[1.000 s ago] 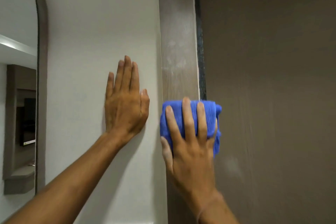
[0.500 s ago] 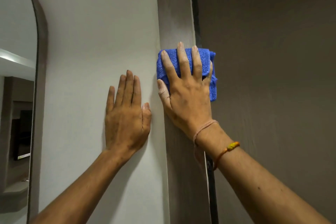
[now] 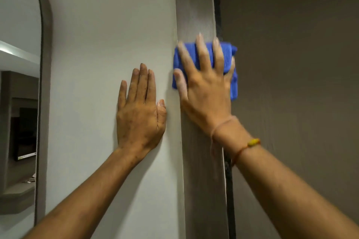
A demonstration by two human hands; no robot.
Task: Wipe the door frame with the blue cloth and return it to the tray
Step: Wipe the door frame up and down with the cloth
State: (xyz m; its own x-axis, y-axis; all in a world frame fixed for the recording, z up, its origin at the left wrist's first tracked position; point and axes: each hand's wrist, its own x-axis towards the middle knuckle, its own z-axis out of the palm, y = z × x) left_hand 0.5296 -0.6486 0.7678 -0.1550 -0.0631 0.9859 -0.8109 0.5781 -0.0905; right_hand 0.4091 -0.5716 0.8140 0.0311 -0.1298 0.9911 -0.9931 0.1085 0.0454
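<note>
The wiping step is under way. The right hand (image 3: 206,87) is pressing the folded blue cloth (image 3: 228,58) flat against the door frame (image 3: 194,6), fingers (image 3: 202,52) spread over it rather than curled round it, so the cloth is being pinned by the palm, not clenched. The cloth is covering the full width of the frame, its right edge overhanging the dark gap beside the door (image 3: 291,83). The left hand (image 3: 139,110) is lying open and empty on the wall (image 3: 106,25) just left of the frame, evidently as a brace. A mirror (image 3: 19,83) is showing at far left; the tray is not in view.

Compared with half a second before, the right hand and cloth are sitting somewhat lower on the frame, and motion blur suggests a downward stroke; a second before, they were lower again. The left hand is keeping its place.

The next move probably calls for steady pressure down the frame's length, then carrying the cloth to the tray.
</note>
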